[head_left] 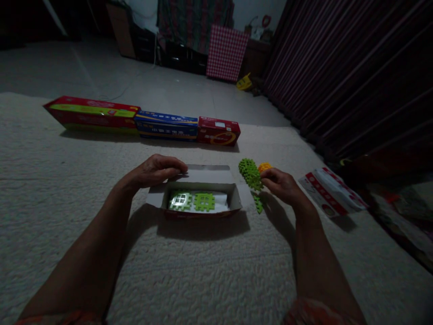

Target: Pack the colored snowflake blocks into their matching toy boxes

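An open cardboard box with white inner flaps sits in front of me. Inside it, two light green interlocking plastic blocks with window shapes lie on white paper. My left hand has its fingers closed at the left end of the box's raised back flap. To the right of the box is a pile of green interlocking blocks, with orange blocks just behind. At the pile's right edge, my right hand pinches a green block, partly hidden by the fingers.
Red-and-green, blue and red boxes stand in a row farther back on the quilted mat. A white-and-red package lies right of my right hand. Dark curtains hang at the right.
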Available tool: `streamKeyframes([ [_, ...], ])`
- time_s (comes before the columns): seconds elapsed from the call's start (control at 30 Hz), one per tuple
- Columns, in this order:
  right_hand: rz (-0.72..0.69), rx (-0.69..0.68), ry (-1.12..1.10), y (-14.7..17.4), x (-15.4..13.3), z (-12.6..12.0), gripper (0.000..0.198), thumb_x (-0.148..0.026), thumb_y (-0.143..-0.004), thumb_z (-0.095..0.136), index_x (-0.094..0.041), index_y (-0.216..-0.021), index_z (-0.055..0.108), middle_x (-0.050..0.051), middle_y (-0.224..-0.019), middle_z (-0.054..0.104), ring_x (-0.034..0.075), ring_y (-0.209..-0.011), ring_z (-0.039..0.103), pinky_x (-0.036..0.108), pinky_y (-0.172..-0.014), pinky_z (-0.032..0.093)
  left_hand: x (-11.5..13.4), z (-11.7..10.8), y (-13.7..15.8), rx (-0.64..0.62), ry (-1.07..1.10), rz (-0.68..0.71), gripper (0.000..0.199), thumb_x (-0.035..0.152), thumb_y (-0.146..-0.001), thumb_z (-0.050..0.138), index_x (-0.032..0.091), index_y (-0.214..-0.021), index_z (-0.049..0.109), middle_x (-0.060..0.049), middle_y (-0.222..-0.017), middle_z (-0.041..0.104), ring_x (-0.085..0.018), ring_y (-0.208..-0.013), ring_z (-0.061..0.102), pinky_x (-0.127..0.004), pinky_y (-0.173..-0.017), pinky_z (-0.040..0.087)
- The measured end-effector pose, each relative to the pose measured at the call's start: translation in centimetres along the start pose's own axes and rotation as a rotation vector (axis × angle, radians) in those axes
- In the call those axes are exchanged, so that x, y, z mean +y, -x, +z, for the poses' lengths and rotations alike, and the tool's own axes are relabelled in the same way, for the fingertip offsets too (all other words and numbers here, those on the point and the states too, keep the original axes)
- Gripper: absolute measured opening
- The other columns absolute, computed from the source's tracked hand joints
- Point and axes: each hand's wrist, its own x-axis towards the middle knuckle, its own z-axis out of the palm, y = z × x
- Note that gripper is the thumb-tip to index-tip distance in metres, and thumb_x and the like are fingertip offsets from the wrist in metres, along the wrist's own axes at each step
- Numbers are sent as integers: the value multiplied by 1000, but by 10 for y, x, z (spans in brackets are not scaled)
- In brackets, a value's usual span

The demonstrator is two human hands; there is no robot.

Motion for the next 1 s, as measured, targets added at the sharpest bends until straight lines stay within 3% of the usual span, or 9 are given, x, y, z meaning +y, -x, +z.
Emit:
streamKeyframes([
  [0.07,29,-124,-74,1,-6,0,19,-37,-83,59,-20,-86,66,4,-82,68,19,-74,63,32,-69,50,-1,0,0,1,9,0,24,34,-83,68,22,-99,82,-3,-95,82,-18,-86,73,-25,-77,56],
  [0.17,61,-322,12,3,-19,4,14,-30,-84,58,-19,-86,68,5,-84,69,19,-75,63,31,-68,49,-2,1,0,-4,8,-5,24,34,-84,68,22,-100,82,-4,-96,82,-18,-88,73,-25,-79,56],
  [0.33,99,-429,245,7,-33,15,6,-22,-81,66,-20,-87,68,7,-92,71,21,-83,64,31,-72,49,-3,0,1,-8,-5,-10,26,33,-85,67,21,-102,82,-5,-97,81,-19,-86,72,-27,-78,55],
  [0.5,134,-520,342,14,-33,25,21,-23,-72,75,-22,-91,65,8,-98,70,23,-86,62,33,-71,47,-1,1,1,0,16,-20,27,33,-84,67,19,-102,82,-6,-96,81,-19,-86,71,-28,-77,55],
  [0.67,92,-482,344,18,-36,30,23,-23,-71,73,-22,-91,61,10,-106,67,27,-97,62,38,-81,48,5,1,1,0,45,-39,25,31,-82,69,19,-99,82,-6,-95,82,-19,-86,72,-28,-78,55],
  [0.8,101,-437,342,15,-33,19,24,-25,-70,74,-22,-91,63,10,-104,67,28,-95,64,40,-81,50,4,1,1,0,63,-39,24,31,-83,68,20,-99,82,-6,-95,82,-18,-85,71,-28,-78,55],
  [0.9,88,-308,355,13,-25,0,33,-28,-70,77,-23,-101,66,11,-109,70,30,-96,66,44,-83,53,1,1,1,-8,60,-31,26,31,-84,67,19,-102,82,-6,-97,81,-19,-86,71,-29,-79,56],
  [1.0,-16,-162,374,13,-26,-17,35,-36,-74,79,-23,-104,67,13,-108,71,32,-94,67,48,-84,55,-2,0,1,-11,63,-16,26,30,-85,67,17,-102,82,-7,-97,81,-20,-87,72,-30,-79,56],
])
